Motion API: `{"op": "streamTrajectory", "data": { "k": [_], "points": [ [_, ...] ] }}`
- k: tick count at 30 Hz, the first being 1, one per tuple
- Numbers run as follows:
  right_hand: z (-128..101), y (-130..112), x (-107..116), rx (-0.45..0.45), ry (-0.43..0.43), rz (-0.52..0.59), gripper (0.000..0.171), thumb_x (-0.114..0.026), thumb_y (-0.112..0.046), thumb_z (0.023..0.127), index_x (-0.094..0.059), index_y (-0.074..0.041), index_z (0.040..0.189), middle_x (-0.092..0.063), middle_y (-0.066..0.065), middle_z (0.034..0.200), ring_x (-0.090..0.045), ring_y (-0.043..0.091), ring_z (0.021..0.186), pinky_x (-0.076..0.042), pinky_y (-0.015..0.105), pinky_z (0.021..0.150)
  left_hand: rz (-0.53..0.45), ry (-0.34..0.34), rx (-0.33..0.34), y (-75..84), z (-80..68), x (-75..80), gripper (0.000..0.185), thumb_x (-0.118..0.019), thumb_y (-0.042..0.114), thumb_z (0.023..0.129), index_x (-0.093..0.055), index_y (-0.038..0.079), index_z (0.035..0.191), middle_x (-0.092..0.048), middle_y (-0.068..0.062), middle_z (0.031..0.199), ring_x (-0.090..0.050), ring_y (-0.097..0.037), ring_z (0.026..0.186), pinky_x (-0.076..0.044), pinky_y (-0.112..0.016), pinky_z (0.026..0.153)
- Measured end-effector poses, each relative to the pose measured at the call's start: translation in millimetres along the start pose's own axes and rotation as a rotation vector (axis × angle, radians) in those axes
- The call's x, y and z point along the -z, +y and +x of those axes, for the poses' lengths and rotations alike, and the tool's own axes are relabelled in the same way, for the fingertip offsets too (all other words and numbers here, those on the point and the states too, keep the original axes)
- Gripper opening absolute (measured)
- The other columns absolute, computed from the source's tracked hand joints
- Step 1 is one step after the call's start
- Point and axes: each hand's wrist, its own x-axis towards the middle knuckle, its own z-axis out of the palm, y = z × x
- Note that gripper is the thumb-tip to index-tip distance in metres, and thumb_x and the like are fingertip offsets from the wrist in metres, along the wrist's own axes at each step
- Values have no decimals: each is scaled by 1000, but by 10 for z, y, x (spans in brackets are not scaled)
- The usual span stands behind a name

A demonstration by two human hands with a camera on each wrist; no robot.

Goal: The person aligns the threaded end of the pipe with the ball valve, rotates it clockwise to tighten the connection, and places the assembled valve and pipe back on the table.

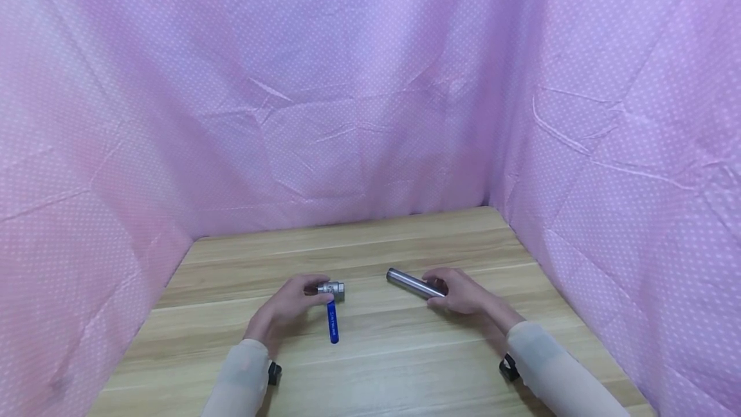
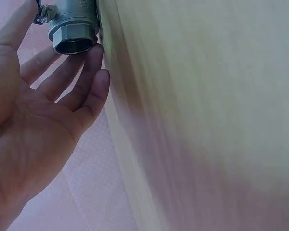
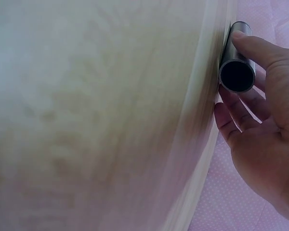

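Observation:
A silver ball valve (image 1: 332,289) with a blue lever handle (image 1: 332,324) is on the left part of the wooden table. My left hand (image 1: 294,298) holds the valve from its left, thumb on the near side and fingers round the far side. In the left wrist view, the valve's hex end (image 2: 75,39) shows its round opening towards the palm. On the right, a grey metal pipe (image 1: 408,280) lies aslant. My right hand (image 1: 460,291) grips its near end; the right wrist view shows the thumb on the pipe (image 3: 237,67) and the fingers curled along its other side.
The light wood table (image 1: 370,365) carries both things, with a stretch of bare wood between them. Pink dotted cloth (image 1: 347,82) hangs along the back and both sides. A dark wrist strap piece (image 1: 274,373) sits at each sleeve.

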Motion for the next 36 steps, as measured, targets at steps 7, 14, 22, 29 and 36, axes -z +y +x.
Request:
{"op": "streamTrajectory", "data": {
  "k": [7,14,22,29,36],
  "points": [
    [8,-29,0,0,-13,16,40,-94,-22,91,-79,-13,128,-78,-7,108,-64,6,93,-56,23,84,-7,3,-9,-21,19,-23,69,-80,43,106,-61,4,159,-76,-11,144,-71,-30,134,-58,-60,124],
    [20,-32,-14,-12,4,22,37,-93,-19,91,-80,-11,125,-79,-6,105,-65,5,91,-56,22,83,-13,-1,-16,-24,20,-42,67,-79,43,106,-62,4,158,-76,-11,144,-71,-29,133,-58,-59,123],
    [18,-49,-13,-38,-1,59,30,-91,-16,93,-81,-12,121,-77,-7,100,-64,6,85,-56,21,77,-3,-23,-24,-15,34,-55,66,-76,46,108,-61,8,159,-74,-8,145,-68,-27,135,-53,-63,128],
    [8,-38,2,-65,24,86,32,-87,-14,95,-80,-10,126,-77,-4,99,-65,8,83,-57,22,74,-1,-20,-5,19,35,-69,60,-77,45,107,-65,12,156,-76,-4,132,-69,-19,119,-62,-44,111],
    [3,-32,37,-100,74,92,37,-85,-14,99,-77,-4,134,-79,5,111,-65,7,80,-57,21,71,-64,-7,28,51,17,-95,59,-81,42,105,-66,12,154,-74,-7,127,-66,-22,113,-59,-32,94]
  ]
}}
